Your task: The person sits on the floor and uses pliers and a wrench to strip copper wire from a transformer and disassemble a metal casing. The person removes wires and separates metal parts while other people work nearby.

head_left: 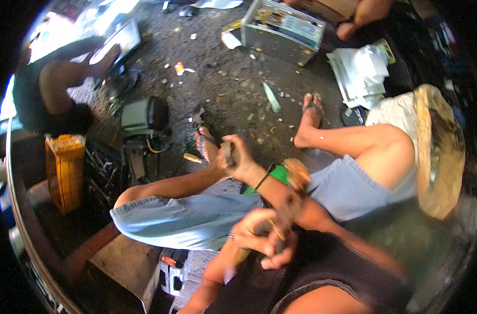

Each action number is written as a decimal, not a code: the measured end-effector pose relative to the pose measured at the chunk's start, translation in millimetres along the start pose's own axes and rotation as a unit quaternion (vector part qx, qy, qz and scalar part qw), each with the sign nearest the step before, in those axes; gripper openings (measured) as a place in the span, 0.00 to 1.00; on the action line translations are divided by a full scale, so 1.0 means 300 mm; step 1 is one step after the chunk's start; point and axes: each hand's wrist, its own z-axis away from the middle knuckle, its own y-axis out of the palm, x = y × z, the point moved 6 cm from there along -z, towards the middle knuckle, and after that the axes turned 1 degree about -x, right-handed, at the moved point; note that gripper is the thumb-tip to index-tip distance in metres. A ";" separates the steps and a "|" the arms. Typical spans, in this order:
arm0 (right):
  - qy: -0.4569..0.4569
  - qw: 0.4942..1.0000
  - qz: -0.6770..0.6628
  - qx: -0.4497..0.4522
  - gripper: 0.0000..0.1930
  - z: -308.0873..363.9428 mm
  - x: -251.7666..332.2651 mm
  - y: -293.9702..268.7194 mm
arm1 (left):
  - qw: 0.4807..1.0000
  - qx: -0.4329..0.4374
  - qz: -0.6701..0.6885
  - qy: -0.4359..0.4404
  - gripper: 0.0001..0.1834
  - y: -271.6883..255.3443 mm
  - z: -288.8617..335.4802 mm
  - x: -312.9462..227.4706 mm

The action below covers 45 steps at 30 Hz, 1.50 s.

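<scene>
My left hand [260,239] is in front of my dark shirt, its fingers closed round a dark metal tool, blurred, that looks like pliers [287,210]. The tool's far end points up and right, across my right forearm. Farther out, between my knees, my right hand [241,160] is closed on a small dark piece [228,155] whose kind I cannot make out. Beside my right forearm, in my lap, lie a copper-coloured bundle [298,175] and something green [280,174], both partly hidden. A stick-like tool with a light handle [193,157] lies by my left foot.
Scraps litter the dark ground. A metal box full of parts [283,39] stands ahead, near another person's hand [346,30]. White plastic pieces [361,73] and a large sack [437,157] are at right. An orange crate [65,172] and a grey-black device [144,115] stand left, near another person's leg.
</scene>
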 end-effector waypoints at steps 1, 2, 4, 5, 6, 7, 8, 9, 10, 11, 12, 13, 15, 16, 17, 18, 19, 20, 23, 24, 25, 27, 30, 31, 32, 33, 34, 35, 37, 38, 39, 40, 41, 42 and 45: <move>-0.129 0.971 0.141 -0.144 0.16 0.003 0.096 -0.061 | 0.992 -0.099 -0.051 0.060 0.15 -0.029 0.055 -0.092; -0.168 0.965 0.120 -0.160 0.14 0.055 0.151 0.016 | 0.979 -0.125 -0.117 0.113 0.14 -0.050 0.163 -0.146; -0.259 0.946 0.093 -0.172 0.15 0.047 0.313 -0.072 | 0.918 -0.187 -0.281 0.206 0.15 -0.039 0.386 -0.267; -0.304 0.921 0.096 -0.224 0.16 0.085 0.363 -0.062 | 0.855 -0.235 -0.378 0.265 0.16 0.002 0.534 -0.323; -0.327 0.918 0.086 -0.208 0.17 0.059 0.428 -0.113 | 0.783 -0.281 -0.452 0.322 0.17 0.090 0.656 -0.349; -0.346 0.914 0.083 -0.197 0.15 0.038 0.485 -0.167 | 0.712 -0.329 -0.499 0.370 0.18 0.173 0.771 -0.358; -0.361 0.910 0.081 -0.186 0.14 0.049 0.524 -0.200 | 0.655 -0.391 -0.491 0.421 0.16 0.233 0.819 -0.359; -0.347 0.918 0.096 -0.166 0.13 0.055 0.538 -0.206 | 0.571 -0.463 -0.479 0.479 0.14 0.288 0.901 -0.339; -0.339 0.923 0.104 -0.150 0.11 0.065 0.577 -0.210 | 0.431 -0.591 -0.467 0.497 0.11 0.279 0.965 -0.340; -0.321 0.930 0.111 -0.139 0.10 0.063 0.598 -0.220 | 0.273 -0.705 -0.431 0.493 0.10 0.274 1.019 -0.325; -0.318 0.931 0.130 -0.126 0.08 0.033 0.666 -0.298 | 0.267 -0.733 -0.440 0.444 0.09 0.268 1.041 -0.331; -0.309 0.934 0.117 -0.135 0.08 0.015 0.677 -0.345 | 0.267 -0.761 -0.444 0.392 0.09 0.218 1.093 -0.319; -0.252 0.944 0.109 -0.184 0.09 0.009 0.644 -0.367 | 0.304 -0.759 -0.381 0.431 0.07 -0.018 1.242 -0.230; -0.250 0.939 0.123 -0.203 0.10 0.026 0.618 -0.371 | 0.349 -0.768 -0.330 0.423 0.07 -0.121 1.267 -0.181; -0.257 0.931 0.136 -0.222 0.10 0.041 0.609 -0.378 | 0.400 -0.767 -0.281 0.415 0.06 -0.229 1.278 -0.135; -0.267 0.922 0.116 -0.254 0.11 0.042 0.634 -0.408 | 0.433 -0.770 -0.229 0.408 0.06 -0.329 1.279 -0.096; -0.269 0.918 0.121 -0.264 0.11 0.047 0.637 -0.395 | 0.468 -0.769 -0.175 0.398 0.06 -0.429 1.270 -0.061; -0.272 0.913 0.126 -0.276 0.11 0.065 0.635 -0.379 | 0.486 -0.764 -0.125 0.405 0.07 -0.503 1.250 -0.042; -0.286 0.905 0.134 -0.284 0.11 0.089 0.646 -0.360 | 0.512 -0.758 -0.037 0.403 0.08 -0.706 1.277 0.018; -0.293 0.900 0.132 -0.295 0.10 0.098 0.632 -0.345 | 0.509 -0.761 -0.016 0.401 0.09 -0.748 1.294 0.020; -0.299 0.894 0.130 -0.307 0.10 0.106 0.620 -0.328 | 0.507 -0.765 0.005 0.398 0.10 -0.786 1.313 0.030; -0.296 0.897 0.138 -0.297 0.10 0.103 0.629 -0.332 | 0.535 -0.756 0.033 0.376 0.14 -0.826 1.346 0.026; -0.303 0.893 0.146 -0.300 0.10 0.119 0.601 -0.319 | 0.597 -0.732 0.033 0.326 0.18 -0.854 1.398 0.060; -0.311 0.889 0.145 -0.304 0.10 0.126 0.585 -0.312 | 0.593 -0.751 0.003 0.291 0.18 -0.858 1.414 0.082; -0.327 0.883 0.141 -0.307 0.10 0.136 0.579 -0.301 | 0.593 -0.764 -0.031 0.252 0.18 -0.826 1.388 0.060; -0.333 0.881 0.161 -0.295 0.09 0.142 0.579 -0.285 | 0.592 -0.775 -0.068 0.210 0.19 -0.794 1.356 0.030; -0.340 0.879 0.178 -0.284 0.09 0.148 0.578 -0.273 | 0.572 -0.797 -0.101 0.167 0.18 -0.774 1.331 0.007; -0.334 0.881 0.194 -0.273 0.09 0.147 0.554 -0.258 | 0.557 -0.794 -0.193 0.148 0.16 -0.825 1.397 0.057; -0.306 0.896 0.273 -0.167 0.09 0.095 0.563 -0.230 | 0.487 -0.797 -0.357 0.020 0.18 -0.839 1.361 0.040; -0.333 0.883 0.297 -0.146 0.09 0.082 0.559 -0.206 | 0.457 -0.791 -0.406 -0.023 0.21 -0.850 1.332 0.047; -0.353 0.871 0.319 -0.124 0.09 0.065 0.540 -0.179 | 0.472 -0.776 -0.416 0.037 0.24 -0.890 1.343 0.089; -0.373 0.868 0.300 -0.135 0.07 0.076 0.517 -0.136 | 0.496 -0.758 -0.421 0.048 0.27 -0.890 1.280 0.094; -0.368 0.877 0.296 -0.091 0.06 0.055 0.550 -0.155 | 0.554 -0.705 -0.439 0.061 0.28 -0.900 1.257 0.105; -0.377 0.883 0.243 -0.139 0.07 0.061 0.558 -0.185 | 0.502 -0.682 -0.525 0.085 0.27 -1.042 1.428 0.161; -0.383 0.861 0.263 -0.206 0.07 0.093 0.493 -0.153 | 0.451 -0.751 -0.483 -0.001 0.28 -0.996 1.374 0.129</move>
